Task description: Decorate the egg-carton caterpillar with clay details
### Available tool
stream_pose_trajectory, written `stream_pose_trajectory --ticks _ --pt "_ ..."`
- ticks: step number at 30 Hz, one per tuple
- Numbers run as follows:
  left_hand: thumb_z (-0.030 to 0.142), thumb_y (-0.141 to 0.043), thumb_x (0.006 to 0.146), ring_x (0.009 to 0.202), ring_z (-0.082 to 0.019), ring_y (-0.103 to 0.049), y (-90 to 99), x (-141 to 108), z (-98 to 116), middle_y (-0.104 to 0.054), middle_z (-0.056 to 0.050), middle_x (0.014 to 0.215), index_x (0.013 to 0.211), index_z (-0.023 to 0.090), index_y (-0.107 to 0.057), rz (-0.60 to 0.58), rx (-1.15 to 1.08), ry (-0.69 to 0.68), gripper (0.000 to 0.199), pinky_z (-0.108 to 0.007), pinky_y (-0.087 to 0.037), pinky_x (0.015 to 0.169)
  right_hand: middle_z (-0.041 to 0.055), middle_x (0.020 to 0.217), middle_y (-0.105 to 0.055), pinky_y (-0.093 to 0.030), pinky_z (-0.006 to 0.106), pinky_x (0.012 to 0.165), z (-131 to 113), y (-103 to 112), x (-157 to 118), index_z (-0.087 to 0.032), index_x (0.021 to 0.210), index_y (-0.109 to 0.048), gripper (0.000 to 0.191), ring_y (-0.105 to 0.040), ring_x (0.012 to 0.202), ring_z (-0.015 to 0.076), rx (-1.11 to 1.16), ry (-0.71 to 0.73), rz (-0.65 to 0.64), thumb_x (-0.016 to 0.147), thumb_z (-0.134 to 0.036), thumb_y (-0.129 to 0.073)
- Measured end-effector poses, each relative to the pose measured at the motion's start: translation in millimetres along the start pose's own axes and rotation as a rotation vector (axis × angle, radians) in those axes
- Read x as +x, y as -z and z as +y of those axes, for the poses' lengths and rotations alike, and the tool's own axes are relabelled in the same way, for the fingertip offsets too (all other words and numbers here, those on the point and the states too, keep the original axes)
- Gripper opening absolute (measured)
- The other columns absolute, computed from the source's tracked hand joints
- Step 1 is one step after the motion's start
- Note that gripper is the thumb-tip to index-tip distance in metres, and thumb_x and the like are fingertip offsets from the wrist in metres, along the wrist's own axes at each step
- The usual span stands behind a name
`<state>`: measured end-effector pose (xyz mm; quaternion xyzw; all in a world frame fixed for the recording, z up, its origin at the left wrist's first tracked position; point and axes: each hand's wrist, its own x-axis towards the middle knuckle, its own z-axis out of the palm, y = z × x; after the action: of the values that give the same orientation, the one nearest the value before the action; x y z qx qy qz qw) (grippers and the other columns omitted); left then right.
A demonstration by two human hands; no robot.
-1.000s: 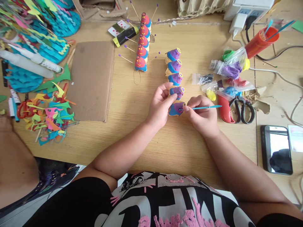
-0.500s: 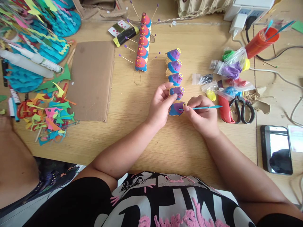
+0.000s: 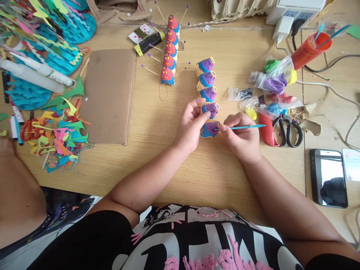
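A column of purple and blue painted cups (image 3: 207, 79) with yellow rings runs down the middle of the table. My left hand (image 3: 191, 125) pinches the strip at its fourth cup (image 3: 208, 110), thumb and fingers on either side. My right hand (image 3: 242, 137) grips a thin blue stick (image 3: 247, 127) like a pen. Its tip touches the purple part of the lowest cup (image 3: 208, 129). To the upper left stands a similar red and blue column (image 3: 169, 56) with faces and purple-tipped sticks.
Brown cardboard (image 3: 108, 95), colored scraps (image 3: 60, 138) and glue bottles (image 3: 45, 71) lie left. Bagged clay (image 3: 277, 82), scissors (image 3: 287, 131), a tilted orange cup (image 3: 311, 50), cables and a phone (image 3: 329, 178) are right. Another person's arm (image 3: 19, 198) is at the left edge.
My right hand and the blue stick have shifted very slightly to the right. My left hand and the strip of cups have stayed in place.
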<state>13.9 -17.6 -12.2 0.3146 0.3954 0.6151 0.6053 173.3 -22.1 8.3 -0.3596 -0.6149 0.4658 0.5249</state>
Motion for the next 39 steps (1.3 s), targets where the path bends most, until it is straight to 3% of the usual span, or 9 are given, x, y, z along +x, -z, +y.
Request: stream_pose_trajectory --ticks 13,23,27,31,39 --pt "0.029 -0.082 0.091 0.101 -0.016 -0.077 4.1 2 -4 -0.074 0.001 0.102 0.121 0.030 -0.059 -0.041 0.025 -0.030 0.038 -0.029 -0.062 0.089 -0.0028 0.063 -0.056 -0.038 0.030 0.053 -1 0 0 -0.025 0.071 -0.056 0.043 -0.047 0.057 0.0119 -0.025 -0.039 -0.011 0.088 -0.054 -0.082" --pt "0.033 -0.078 0.093 0.110 -0.020 -0.077 7.1 2 -6 -0.075 0.000 0.108 0.125 0.030 -0.057 -0.060 0.091 -0.041 0.038 -0.034 -0.063 0.094 -0.0022 0.065 -0.057 -0.038 0.031 0.056 -3 -1 -1 -0.024 0.072 -0.059 0.040 -0.048 0.058 0.0119 0.008 -0.067 -0.023 0.088 -0.051 -0.084" --pt "0.035 -0.078 0.094 0.115 -0.020 -0.076 7.8 3 -8 -0.075 -0.001 0.111 0.125 0.030 -0.057 -0.055 0.101 -0.036 0.038 -0.036 -0.063 0.099 -0.0037 0.065 -0.054 -0.037 0.029 0.055 -4 0 2 -0.025 0.072 -0.055 0.044 -0.044 0.057 0.0110 0.150 -0.140 0.045 0.083 -0.052 -0.088" --pt "0.033 -0.076 0.095 0.120 -0.020 -0.075 5.9 2 -6 -0.075 -0.001 0.119 0.125 0.030 -0.058 -0.036 0.078 0.015 0.035 -0.035 -0.063 0.098 -0.0079 0.058 -0.039 -0.025 0.026 0.048 -7 2 9 -0.026 0.073 -0.047 0.049 -0.031 0.051 0.0095 0.368 -0.246 0.123 0.079 -0.049 -0.090" --pt "0.024 -0.079 0.092 0.114 -0.019 -0.077 -1.7 -1 3 -0.077 0.000 0.117 0.121 0.028 -0.061 -0.042 -0.026 0.164 0.034 -0.032 -0.064 0.097 -0.0094 0.057 -0.034 -0.020 0.024 0.046 -9 1 11 -0.025 0.073 -0.039 0.056 -0.028 0.049 0.0083 0.522 -0.364 0.072 0.078 -0.047 -0.090"
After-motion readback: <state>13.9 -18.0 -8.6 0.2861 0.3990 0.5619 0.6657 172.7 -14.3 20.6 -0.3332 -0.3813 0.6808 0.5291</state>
